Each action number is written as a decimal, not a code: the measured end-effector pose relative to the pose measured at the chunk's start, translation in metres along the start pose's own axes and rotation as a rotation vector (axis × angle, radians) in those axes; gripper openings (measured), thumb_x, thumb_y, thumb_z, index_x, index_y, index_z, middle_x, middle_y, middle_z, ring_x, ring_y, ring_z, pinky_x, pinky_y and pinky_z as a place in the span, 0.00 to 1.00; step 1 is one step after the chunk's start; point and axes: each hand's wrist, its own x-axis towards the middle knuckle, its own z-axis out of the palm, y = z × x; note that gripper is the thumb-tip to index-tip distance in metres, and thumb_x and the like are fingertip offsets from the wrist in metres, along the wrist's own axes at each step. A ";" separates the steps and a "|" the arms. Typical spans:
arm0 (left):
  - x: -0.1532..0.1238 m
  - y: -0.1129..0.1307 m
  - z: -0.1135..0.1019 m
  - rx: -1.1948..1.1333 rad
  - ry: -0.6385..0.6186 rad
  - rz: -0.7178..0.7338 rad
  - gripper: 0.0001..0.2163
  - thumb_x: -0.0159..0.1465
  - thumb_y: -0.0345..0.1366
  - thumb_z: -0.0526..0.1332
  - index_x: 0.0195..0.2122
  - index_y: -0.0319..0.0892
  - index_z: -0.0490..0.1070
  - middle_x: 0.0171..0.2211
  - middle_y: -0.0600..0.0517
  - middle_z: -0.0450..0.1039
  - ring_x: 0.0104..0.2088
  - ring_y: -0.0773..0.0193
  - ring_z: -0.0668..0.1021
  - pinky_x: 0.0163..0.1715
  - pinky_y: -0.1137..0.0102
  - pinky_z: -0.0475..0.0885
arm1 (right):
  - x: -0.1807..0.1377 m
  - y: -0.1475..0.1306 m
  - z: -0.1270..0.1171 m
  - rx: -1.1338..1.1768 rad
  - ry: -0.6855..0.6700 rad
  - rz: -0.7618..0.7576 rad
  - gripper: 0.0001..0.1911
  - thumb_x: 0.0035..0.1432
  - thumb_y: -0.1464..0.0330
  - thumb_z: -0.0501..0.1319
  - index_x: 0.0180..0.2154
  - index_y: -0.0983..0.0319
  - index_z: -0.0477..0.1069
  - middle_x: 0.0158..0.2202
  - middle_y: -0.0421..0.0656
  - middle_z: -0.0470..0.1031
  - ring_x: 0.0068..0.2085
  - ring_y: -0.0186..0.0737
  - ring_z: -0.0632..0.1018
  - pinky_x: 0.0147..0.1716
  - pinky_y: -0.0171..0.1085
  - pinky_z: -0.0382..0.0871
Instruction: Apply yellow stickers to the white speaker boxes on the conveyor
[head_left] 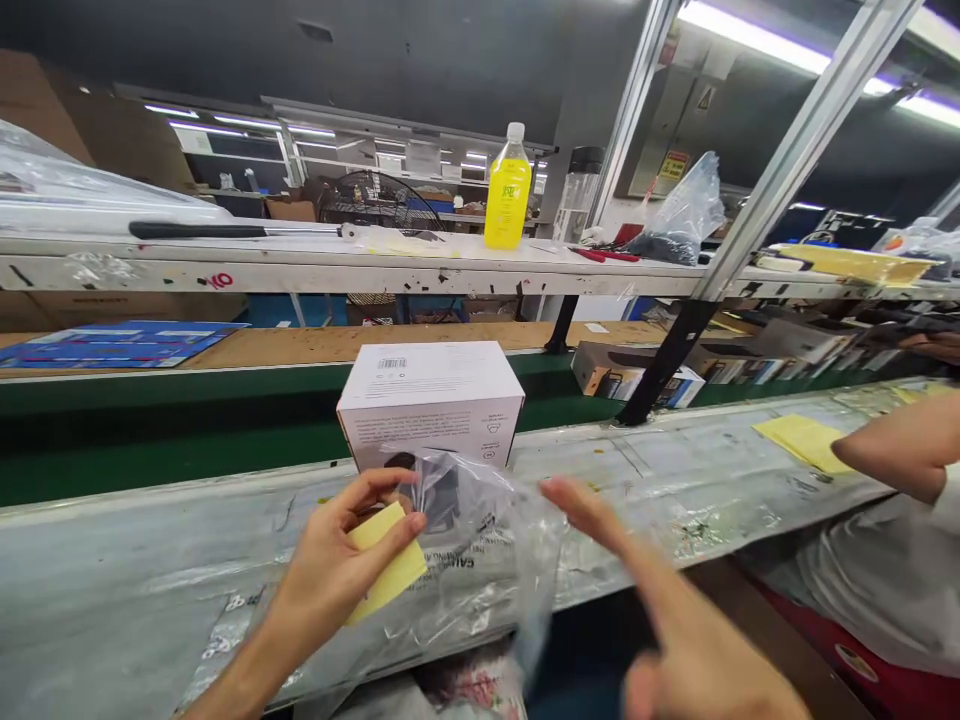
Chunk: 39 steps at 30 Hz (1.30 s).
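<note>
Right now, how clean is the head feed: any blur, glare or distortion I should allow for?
Head view: the right hand is smeared by motion blur, while the left hand, gripping the yellow slip and clear bag, is sharp. Ceiling strip lights blow out top right. Wide-angle lens bends the shelf edge. The white box is evenly lit.
</note>
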 end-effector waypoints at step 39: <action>-0.025 -0.083 -0.037 0.130 -0.463 -0.292 0.32 0.48 0.55 0.77 0.54 0.53 0.79 0.58 0.47 0.79 0.49 0.44 0.82 0.45 0.61 0.80 | 0.016 -0.063 -0.072 0.063 -0.127 -0.017 0.14 0.67 0.55 0.65 0.33 0.55 0.81 0.32 0.47 0.82 0.35 0.43 0.83 0.36 0.38 0.78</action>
